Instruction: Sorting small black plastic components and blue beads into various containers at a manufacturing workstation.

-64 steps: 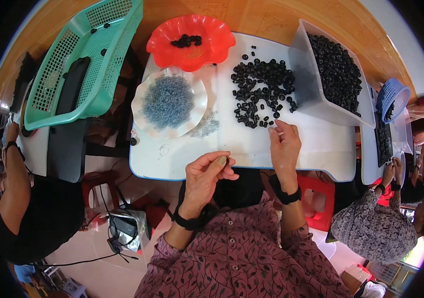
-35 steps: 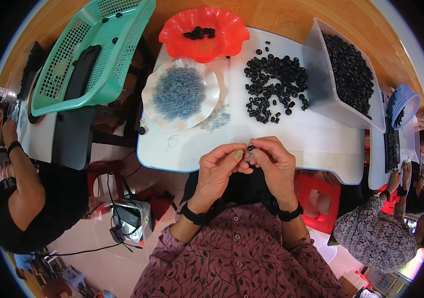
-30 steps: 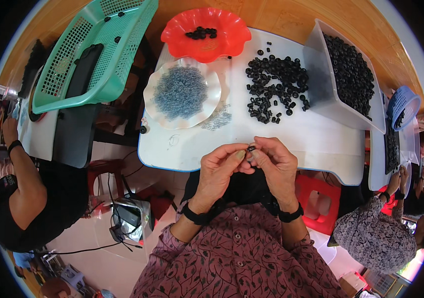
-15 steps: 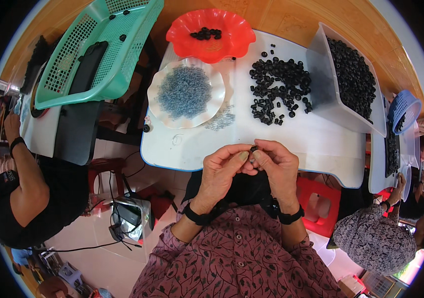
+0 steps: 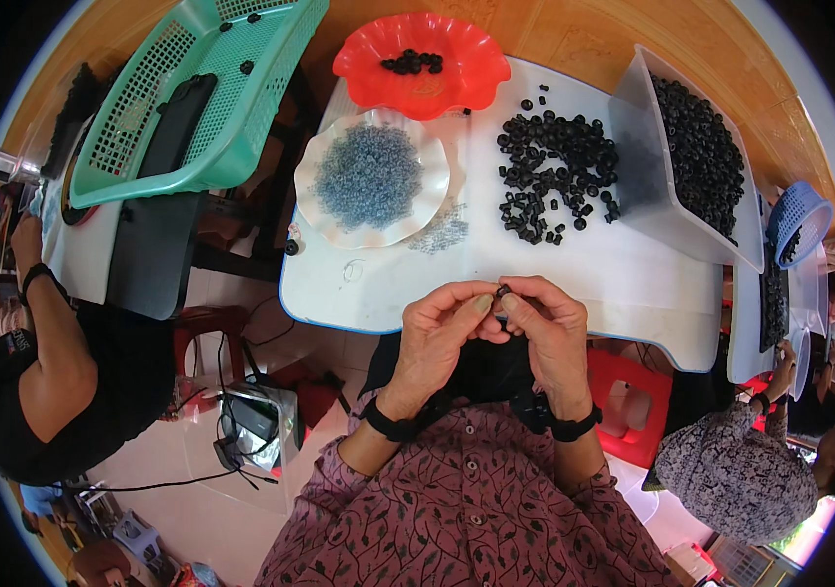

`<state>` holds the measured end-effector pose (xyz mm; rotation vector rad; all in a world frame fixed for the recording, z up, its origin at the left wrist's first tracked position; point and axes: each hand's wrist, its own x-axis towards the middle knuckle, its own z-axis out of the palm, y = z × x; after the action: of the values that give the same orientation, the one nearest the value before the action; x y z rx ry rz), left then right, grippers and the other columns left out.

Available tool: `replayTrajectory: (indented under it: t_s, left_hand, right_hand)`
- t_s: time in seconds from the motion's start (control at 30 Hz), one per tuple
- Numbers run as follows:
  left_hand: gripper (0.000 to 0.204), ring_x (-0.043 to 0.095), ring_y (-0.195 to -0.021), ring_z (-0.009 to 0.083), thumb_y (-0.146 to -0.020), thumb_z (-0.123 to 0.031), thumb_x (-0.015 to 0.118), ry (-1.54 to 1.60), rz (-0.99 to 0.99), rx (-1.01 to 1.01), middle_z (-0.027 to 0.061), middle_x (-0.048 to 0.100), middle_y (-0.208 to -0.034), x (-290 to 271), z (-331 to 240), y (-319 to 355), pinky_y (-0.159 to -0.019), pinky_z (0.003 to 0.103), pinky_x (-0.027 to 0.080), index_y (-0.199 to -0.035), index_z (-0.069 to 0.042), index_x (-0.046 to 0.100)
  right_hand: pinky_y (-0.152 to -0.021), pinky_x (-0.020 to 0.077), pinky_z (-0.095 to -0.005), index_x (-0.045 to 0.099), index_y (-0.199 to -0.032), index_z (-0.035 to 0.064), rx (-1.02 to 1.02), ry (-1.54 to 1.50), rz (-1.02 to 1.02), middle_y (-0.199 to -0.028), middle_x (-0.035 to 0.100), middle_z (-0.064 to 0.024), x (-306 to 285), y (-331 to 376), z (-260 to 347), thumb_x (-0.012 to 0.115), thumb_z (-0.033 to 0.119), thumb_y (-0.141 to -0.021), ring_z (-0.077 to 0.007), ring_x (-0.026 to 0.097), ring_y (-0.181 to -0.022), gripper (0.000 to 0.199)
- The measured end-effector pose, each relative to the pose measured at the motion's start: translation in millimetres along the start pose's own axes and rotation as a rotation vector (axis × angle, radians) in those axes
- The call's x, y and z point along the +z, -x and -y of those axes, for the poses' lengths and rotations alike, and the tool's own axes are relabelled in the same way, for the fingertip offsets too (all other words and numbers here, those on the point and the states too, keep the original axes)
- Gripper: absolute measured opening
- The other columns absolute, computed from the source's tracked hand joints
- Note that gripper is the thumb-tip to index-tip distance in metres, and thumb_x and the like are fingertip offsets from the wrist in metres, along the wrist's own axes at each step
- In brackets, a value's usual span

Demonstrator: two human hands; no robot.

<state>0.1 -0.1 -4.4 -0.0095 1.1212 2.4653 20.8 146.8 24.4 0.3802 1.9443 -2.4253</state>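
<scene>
Both hands meet just above the near edge of the white plastic table top (image 5: pixel 555 284). The left hand (image 5: pixel 442 338) and the right hand (image 5: pixel 550 328) are pinched together at the fingertips around one small black ring-shaped rubber part (image 5: pixel 503 291), which sits between the thumbs and forefingers of both. The fingers are closed down tight on it, with almost no gap, and whether the left hand also holds a second, smaller piece I cannot tell, since the fingers hide it.

Straight beyond the grip lies a loose heap of the same black rubber rings (image 5: pixel 553 186) on the table. Beyond it and to the left stands a white scalloped plate of tiny clear beads (image 5: pixel 371 178), with a few strays spilled just beside its rim. Farther out is a red scalloped bowl (image 5: pixel 416 61) holding a few black pieces. To the right of the heap, a clear plastic tub (image 5: pixel 696 161) is full of black rings.

The risk here, as I judge it, is the part slipping. It is small and held only by fingertips right over the table's edge, so a slack pinch or a twist between the two hands could flick it into the lap or onto the floor below.
</scene>
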Motion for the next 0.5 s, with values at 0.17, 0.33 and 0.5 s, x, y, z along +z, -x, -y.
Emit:
replayTrajectory:
  t_s: [0.17,0.33,0.5]
  left_hand:
    - [0.023,0.063,-0.078,0.0127,-0.096,-0.007,0.053,0.065,-0.004,-0.026,0.0091,0.065,-0.093,-2.6,1.4,-1.6,-0.072,0.032,0.06,-0.113,0.005,0.061]
    - [0.025,0.063,-0.08,0.0128,-0.096,-0.01,0.054,0.232,-0.003,-0.082,0.0093,0.065,-0.095,-6.3,2.1,-2.8,-0.075,0.031,0.06,-0.116,0.004,0.06]
    - [0.026,0.064,-0.082,0.0132,-0.097,-0.011,0.053,0.33,0.016,-0.115,0.0088,0.064,-0.096,-6.0,-1.0,-2.8,-0.078,0.032,0.059,-0.117,0.005,0.059]
  right_hand:
    - [-0.067,0.0464,-0.0197,0.067,-0.104,0.0,-0.024,-0.048,0.007,-0.089,0.066,-0.0029,1.2,0.0,-5.0,0.065,0.002,-0.087,-0.0069,0.057,-0.075,0.017]
    - [-0.075,0.0484,-0.0219,0.067,-0.099,-0.0008,-0.103,-0.029,-0.005,-0.093,0.064,-0.0033,2.7,-0.5,-7.7,0.065,-0.003,-0.086,-0.0089,0.059,-0.08,0.014]
    - [-0.077,0.0479,-0.0221,0.066,-0.098,-0.0006,-0.117,-0.002,0.002,-0.095,0.062,-0.0031,1.0,-0.3,-10.9,0.065,-0.005,-0.085,-0.0093,0.059,-0.084,0.014]
